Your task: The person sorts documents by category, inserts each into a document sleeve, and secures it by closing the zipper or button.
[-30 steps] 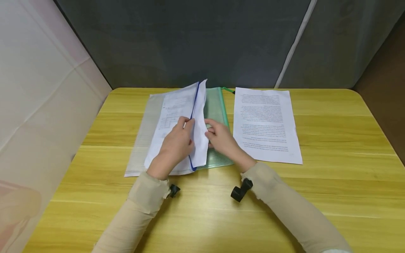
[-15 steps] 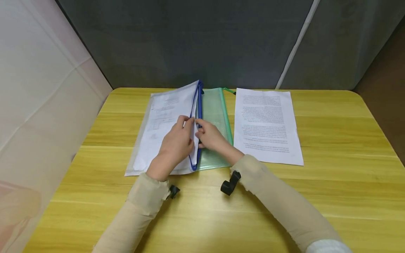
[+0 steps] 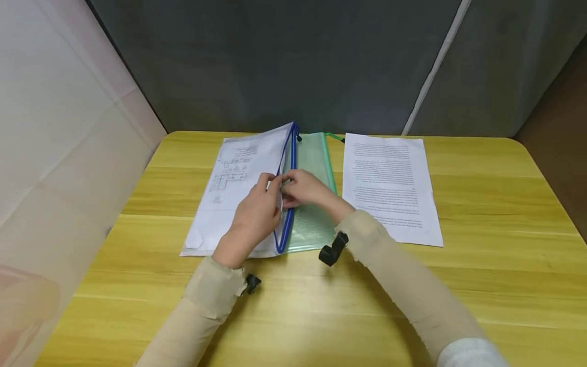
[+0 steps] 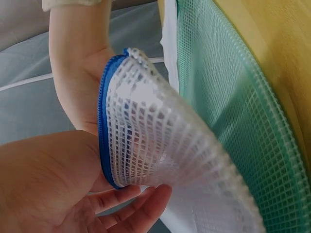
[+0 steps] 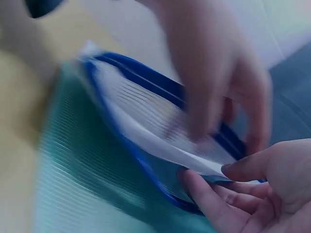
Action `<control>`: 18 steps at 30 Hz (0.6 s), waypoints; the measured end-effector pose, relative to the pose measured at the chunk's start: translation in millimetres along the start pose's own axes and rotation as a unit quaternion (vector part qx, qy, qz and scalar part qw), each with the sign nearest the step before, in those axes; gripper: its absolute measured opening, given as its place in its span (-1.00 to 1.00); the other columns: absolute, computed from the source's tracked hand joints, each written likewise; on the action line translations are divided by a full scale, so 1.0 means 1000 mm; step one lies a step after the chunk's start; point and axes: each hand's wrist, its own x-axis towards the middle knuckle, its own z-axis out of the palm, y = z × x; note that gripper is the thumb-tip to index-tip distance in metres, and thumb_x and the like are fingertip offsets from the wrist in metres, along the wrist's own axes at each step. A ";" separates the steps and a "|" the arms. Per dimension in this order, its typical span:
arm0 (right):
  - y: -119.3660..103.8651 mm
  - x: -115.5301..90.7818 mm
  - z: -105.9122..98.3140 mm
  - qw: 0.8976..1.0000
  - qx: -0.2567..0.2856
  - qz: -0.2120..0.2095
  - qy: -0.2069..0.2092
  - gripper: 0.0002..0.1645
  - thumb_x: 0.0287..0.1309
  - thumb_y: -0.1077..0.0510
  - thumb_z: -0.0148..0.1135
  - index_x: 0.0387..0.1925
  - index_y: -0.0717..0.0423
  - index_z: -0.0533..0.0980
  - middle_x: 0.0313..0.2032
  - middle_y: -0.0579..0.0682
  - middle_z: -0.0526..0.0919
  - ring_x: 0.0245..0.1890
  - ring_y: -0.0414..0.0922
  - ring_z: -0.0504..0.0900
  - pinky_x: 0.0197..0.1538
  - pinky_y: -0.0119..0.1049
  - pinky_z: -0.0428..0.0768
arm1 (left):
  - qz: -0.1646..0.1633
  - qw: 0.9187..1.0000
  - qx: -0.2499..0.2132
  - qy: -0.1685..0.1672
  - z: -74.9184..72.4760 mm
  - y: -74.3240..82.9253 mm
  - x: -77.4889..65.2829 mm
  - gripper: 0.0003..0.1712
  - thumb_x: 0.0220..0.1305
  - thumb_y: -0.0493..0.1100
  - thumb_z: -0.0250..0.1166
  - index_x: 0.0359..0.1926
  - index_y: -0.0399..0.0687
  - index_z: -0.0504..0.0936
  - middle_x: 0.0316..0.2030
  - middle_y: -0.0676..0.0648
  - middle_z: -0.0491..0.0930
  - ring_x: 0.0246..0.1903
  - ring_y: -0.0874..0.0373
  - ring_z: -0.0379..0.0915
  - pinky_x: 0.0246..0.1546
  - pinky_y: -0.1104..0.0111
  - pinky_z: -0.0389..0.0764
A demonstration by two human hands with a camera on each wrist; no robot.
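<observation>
A clear mesh zip pouch point(image 4: 165, 126) with a blue zipper edge point(image 3: 286, 233) stands parted along its right side. My left hand point(image 3: 256, 213) grips its upper layer near the middle of that edge, its fingers curled at the rim in the left wrist view. At the mouth is my right hand point(image 3: 306, 188); in the right wrist view its thumb and fingers pinch the edge of white paper point(image 5: 146, 135) lying inside the pouch. Printed text and diagrams show through the pouch's top. Both hands' fingertips are close together.
Beneath the pouch and to its right lies a green mesh zip pouch point(image 3: 314, 219) with a green pull cord point(image 3: 335, 136). A printed sheet point(image 3: 390, 188) lies further right on the wooden table point(image 3: 293, 316). A dark panel point(image 3: 284, 61) stands behind.
The paper that stuck out past the blue edge has slid left into the pouch. My right hand has moved left with it, up to the mouth, while my left hand stays nearly still.
</observation>
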 end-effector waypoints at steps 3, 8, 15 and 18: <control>-0.008 0.004 -0.017 0.999 0.028 0.009 0.039 -0.58 0.38 0.33 0.03 0.23 0.28 0.42 -0.16 0.25 0.69 -0.54 -0.24 0.65 -0.25 -0.34 0.72 | -0.002 1.000 0.003 0.000 0.001 0.000 -0.001 -0.24 0.24 -0.33 0.14 0.47 -0.22 0.22 0.33 -0.19 0.27 0.09 -0.09 0.49 -0.18 0.09 0.63; -0.014 0.016 -0.042 0.987 0.020 -0.054 0.147 -0.66 0.43 0.30 -0.01 0.16 0.26 0.47 -0.04 0.25 0.68 -0.22 0.01 0.75 0.00 -0.14 0.70 | -0.011 1.000 -0.002 -0.007 0.000 0.000 -0.005 -0.24 0.25 -0.33 0.13 0.49 -0.20 0.21 0.35 -0.16 0.26 0.13 -0.07 0.47 -0.14 0.10 0.62; -0.011 0.046 -0.067 0.955 -0.107 -0.146 0.234 -0.50 0.45 0.34 -0.15 0.33 0.09 0.40 0.34 0.06 0.47 0.33 -0.01 0.48 0.32 -0.17 0.47 | -0.006 1.000 -0.001 -0.007 -0.001 0.002 -0.011 -0.24 0.24 -0.35 0.11 0.49 -0.15 0.22 0.35 -0.13 0.28 0.12 -0.07 0.46 -0.13 0.11 0.61; -0.006 0.055 -0.074 0.960 -0.120 -0.138 0.210 -0.50 0.51 0.24 -0.14 0.41 0.09 0.30 0.40 0.08 0.40 0.40 -0.01 0.38 0.40 -0.15 0.38 | 0.004 1.000 -0.004 -0.016 0.001 0.004 -0.015 -0.23 0.24 -0.36 0.10 0.49 -0.14 0.21 0.36 -0.13 0.28 0.12 -0.05 0.46 -0.18 0.15 0.59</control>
